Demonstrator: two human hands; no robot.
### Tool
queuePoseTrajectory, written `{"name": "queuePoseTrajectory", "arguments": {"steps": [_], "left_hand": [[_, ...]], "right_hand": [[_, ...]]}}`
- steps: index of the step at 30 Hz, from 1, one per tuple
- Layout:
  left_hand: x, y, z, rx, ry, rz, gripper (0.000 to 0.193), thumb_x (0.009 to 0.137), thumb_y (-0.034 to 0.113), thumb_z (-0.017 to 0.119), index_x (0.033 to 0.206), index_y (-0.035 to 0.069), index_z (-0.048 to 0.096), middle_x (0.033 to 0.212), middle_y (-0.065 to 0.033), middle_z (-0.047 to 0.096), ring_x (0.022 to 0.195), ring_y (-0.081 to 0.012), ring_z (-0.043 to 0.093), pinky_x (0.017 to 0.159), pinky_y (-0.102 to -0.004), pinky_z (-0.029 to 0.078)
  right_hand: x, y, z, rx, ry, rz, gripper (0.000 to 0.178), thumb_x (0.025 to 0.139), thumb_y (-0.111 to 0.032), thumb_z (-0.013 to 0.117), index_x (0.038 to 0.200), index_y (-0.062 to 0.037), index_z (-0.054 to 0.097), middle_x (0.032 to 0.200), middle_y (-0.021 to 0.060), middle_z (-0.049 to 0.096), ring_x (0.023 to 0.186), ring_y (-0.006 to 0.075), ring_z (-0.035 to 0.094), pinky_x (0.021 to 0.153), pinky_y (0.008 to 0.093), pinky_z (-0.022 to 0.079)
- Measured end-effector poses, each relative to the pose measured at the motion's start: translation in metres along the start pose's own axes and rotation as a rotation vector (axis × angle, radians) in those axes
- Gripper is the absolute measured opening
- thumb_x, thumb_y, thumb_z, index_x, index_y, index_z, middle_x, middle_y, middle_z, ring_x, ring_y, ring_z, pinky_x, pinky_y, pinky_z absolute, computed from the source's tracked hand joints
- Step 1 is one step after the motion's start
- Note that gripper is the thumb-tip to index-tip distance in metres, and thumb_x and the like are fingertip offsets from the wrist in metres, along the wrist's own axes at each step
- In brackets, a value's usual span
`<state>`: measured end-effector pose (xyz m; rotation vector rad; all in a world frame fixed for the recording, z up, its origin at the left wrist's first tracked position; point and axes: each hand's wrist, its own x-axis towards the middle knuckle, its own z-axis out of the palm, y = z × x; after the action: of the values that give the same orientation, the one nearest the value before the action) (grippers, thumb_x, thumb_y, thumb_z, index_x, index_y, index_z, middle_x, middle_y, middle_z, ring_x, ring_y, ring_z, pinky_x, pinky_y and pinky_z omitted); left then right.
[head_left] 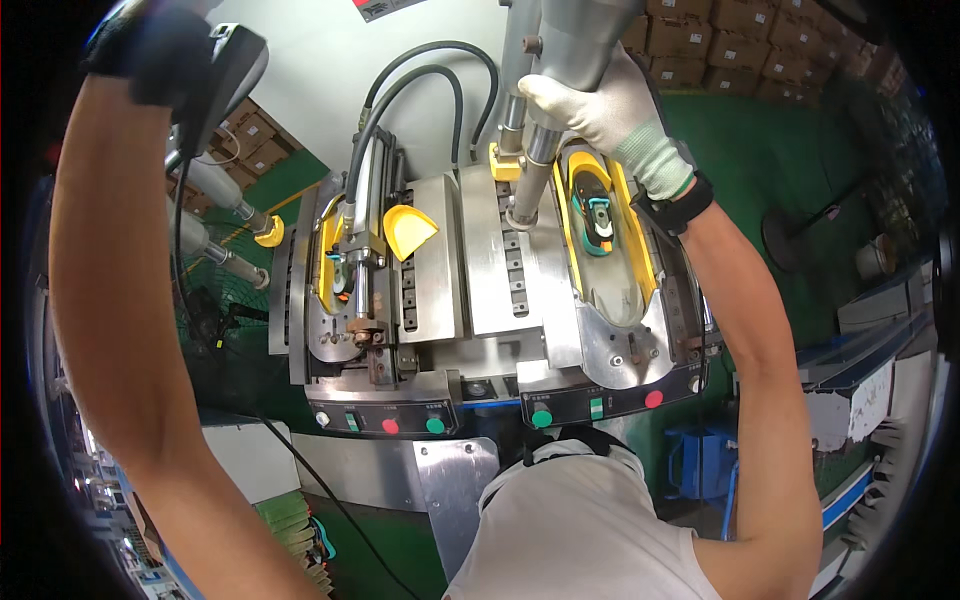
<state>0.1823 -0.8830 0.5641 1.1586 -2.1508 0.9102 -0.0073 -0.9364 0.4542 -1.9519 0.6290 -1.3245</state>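
brown cartons point(680, 38) on green floor point(740, 150)

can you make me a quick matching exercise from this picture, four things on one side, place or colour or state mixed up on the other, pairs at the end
Things
1. right hand
2. shoe at right
3. half-round piece
4. cardboard boxes

Place, colour or state
A. stacked in the background
B. bright yellow
C. white-gloved, at a grey metal cylinder
D. between yellow cradle walls

Pairs: 1-C, 2-D, 3-B, 4-A

matt cloth glove point(592, 112), smooth metal cylinder point(578, 48), glossy metal plate point(492, 265)
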Motion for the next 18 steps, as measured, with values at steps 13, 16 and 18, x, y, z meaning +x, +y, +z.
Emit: {"name": "queuePoseTrajectory", "arguments": {"steps": [13, 16, 18], "left_hand": [[-0.063, 0.029, -0.088, 0.100, -0.007, -0.055, 0.035, 0.091, 0.015, 0.069, 0.121, 0.004, 0.056, 0.098, -0.0169, 0.068, 0.081, -0.0355, 0.068, 0.071, -0.0410, 0.056], [-0.109, 0.066, -0.116, -0.012, -0.012, -0.151, 0.040, 0.090, 0.013, 0.069, 0.127, 0.003, 0.057, 0.103, -0.0176, 0.068, 0.089, -0.0351, 0.068, 0.076, -0.0409, 0.056], [-0.189, 0.105, -0.116, -0.296, -0.206, -0.402, 0.057, 0.083, 0.004, 0.073, 0.137, 0.003, 0.055, 0.108, -0.0171, 0.067, 0.100, -0.0338, 0.066, 0.084, -0.0397, 0.054]], "right_hand": [[-0.002, 0.003, 0.014, 0.123, 0.009, 0.040, 0.039, 0.080, -0.027, 0.083, 0.104, -0.0004, 0.068, 0.093, 0.0060, 0.071, 0.084, 0.0137, 0.067, 0.077, 0.0310, 0.056], [-0.004, 0.005, -0.005, 0.070, 0.028, 0.024, 0.047, 0.081, -0.036, 0.083, 0.108, -0.0001, 0.068, 0.098, 0.0073, 0.072, 0.086, 0.0144, 0.067, 0.081, 0.0314, 0.055], [-0.010, 0.006, -0.018, -0.198, 0.073, 0.143, 0.051, 0.083, -0.038, 0.082, 0.112, 0.0007, 0.067, 0.102, 0.0078, 0.072, 0.089, 0.0143, 0.066, 0.083, 0.0307, 0.054]]}}
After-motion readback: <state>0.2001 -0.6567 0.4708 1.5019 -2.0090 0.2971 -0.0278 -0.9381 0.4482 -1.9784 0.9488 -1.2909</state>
